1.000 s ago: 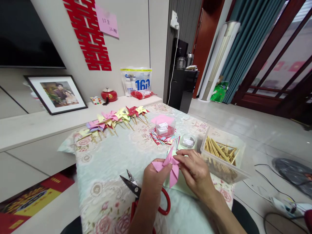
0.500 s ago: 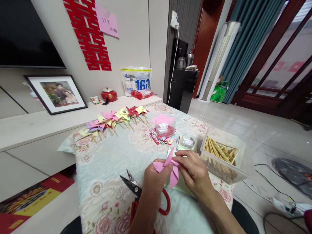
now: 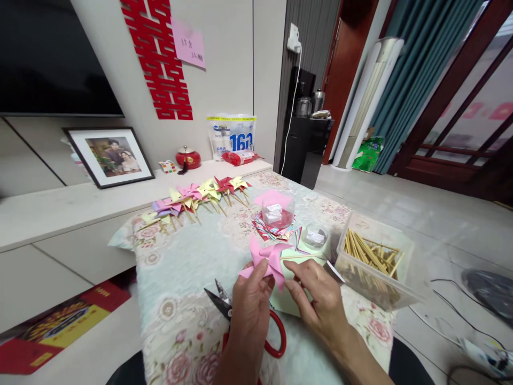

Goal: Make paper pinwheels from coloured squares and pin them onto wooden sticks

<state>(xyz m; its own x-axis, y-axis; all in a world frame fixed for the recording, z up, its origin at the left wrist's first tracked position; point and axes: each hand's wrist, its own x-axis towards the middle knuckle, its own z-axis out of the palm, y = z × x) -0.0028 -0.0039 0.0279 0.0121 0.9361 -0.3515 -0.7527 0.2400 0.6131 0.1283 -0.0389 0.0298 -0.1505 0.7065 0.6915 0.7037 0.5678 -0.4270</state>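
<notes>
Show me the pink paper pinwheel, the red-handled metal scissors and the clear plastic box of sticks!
Pink paper pinwheel [image 3: 274, 259], head view: beside its centre.
Red-handled metal scissors [image 3: 222, 307], head view: black blade.
Clear plastic box [image 3: 369, 282], head view: front wall.

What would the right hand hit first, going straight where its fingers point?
The right hand would probably meet the pink paper pinwheel held by the left hand, though depth is unclear.

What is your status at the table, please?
Left grip pinching pink pinwheel. Right grip alongside, hold unclear. Open scissors partly hidden by left forearm.
</notes>
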